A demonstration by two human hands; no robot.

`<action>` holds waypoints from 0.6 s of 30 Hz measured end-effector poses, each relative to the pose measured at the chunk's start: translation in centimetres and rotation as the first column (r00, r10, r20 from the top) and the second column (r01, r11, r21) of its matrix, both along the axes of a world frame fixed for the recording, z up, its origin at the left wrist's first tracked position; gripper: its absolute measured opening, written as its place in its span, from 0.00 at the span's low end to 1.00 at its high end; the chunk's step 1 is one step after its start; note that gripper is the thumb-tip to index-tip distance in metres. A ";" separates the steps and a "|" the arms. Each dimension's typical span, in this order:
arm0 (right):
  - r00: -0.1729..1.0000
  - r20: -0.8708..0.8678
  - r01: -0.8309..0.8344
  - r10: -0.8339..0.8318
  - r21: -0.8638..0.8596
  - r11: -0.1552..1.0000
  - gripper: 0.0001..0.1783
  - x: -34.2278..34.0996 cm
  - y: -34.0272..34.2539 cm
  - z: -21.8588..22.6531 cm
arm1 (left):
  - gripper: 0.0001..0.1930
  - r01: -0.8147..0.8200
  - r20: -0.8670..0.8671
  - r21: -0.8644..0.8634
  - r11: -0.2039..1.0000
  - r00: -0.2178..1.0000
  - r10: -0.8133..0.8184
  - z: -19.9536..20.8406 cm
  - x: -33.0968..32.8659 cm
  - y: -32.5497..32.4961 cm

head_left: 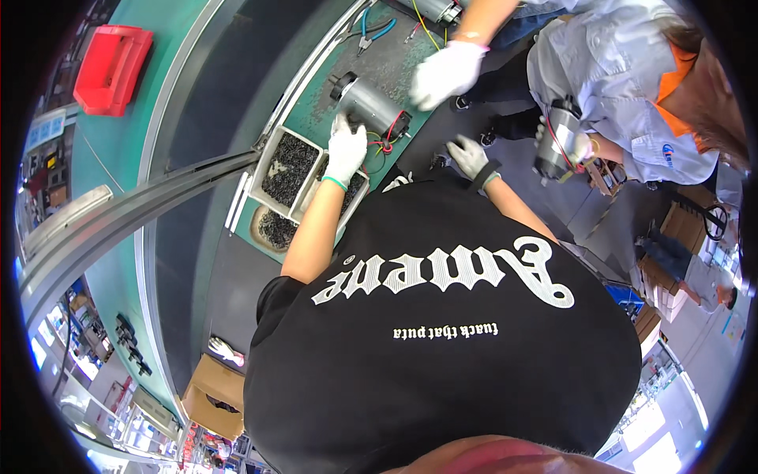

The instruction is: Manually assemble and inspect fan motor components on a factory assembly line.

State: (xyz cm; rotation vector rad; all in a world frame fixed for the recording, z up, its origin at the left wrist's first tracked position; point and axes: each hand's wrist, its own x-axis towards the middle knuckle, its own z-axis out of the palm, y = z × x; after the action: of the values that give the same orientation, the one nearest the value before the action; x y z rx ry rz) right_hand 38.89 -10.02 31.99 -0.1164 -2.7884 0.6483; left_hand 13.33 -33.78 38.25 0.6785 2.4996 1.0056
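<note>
A silver cylindrical electric motor with black end caps lies on the green bench, red and yellow wires trailing from its near end. My left hand, in a white glove, is at the motor's near side, fingers apart and fingertips by the casing. It partly covers a white divided bin holding small black screw-like parts. My right hand, gloved with a black wristband, hangs to the right of the bench edge. Its fingers are spread and nothing shows in them.
Across from me, a co-worker's gloved hand reaches over the bench corner; their other hand holds a second motor. Blue-handled pliers lie at the far side. A metal rail crosses left. A red bin stands beyond the dark conveyor.
</note>
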 end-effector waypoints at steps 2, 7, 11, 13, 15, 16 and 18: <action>0.884 0.405 0.415 -0.234 -0.446 0.793 0.25 -7.1 -2.7 10.4 | 0.18 -0.117 0.151 0.111 0.987 0.984 0.100 0.0 0.9 -0.9; 0.916 0.394 0.305 -0.074 -0.566 0.766 0.21 -13.2 -4.0 17.6 | 0.14 -0.402 0.640 0.221 0.889 0.747 0.179 2.3 3.3 -1.4; 0.894 0.427 0.188 0.137 -0.634 0.750 0.21 -13.1 -6.1 21.9 | 0.13 -0.451 0.601 0.282 0.847 0.771 0.211 5.4 4.2 -1.6; 0.888 0.393 0.108 0.236 -0.680 0.725 0.21 -12.4 -7.2 23.6 | 0.12 -0.451 0.605 0.275 0.850 0.767 0.211 7.2 4.2 -1.9; 0.885 0.362 0.064 0.291 -0.716 0.695 0.21 -12.1 -8.0 23.8 | 0.10 -0.420 0.623 0.266 0.868 0.761 0.178 9.4 3.9 -1.8; 0.864 0.366 0.027 0.347 -0.721 0.693 0.20 -12.0 -8.4 23.7 | 0.10 -0.432 0.625 0.263 0.863 0.758 0.189 9.7 3.8 -2.0; 0.839 0.364 -0.054 0.405 -0.684 0.727 0.22 -12.1 -9.1 22.7 | 0.11 -0.338 0.604 0.215 0.916 0.783 0.147 10.0 3.3 -2.4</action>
State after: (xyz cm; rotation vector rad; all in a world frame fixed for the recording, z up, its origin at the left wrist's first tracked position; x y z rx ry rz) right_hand 26.78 -19.13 54.64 -0.0591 -2.8999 1.9050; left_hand 16.61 -36.21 48.23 0.0759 1.9267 1.4687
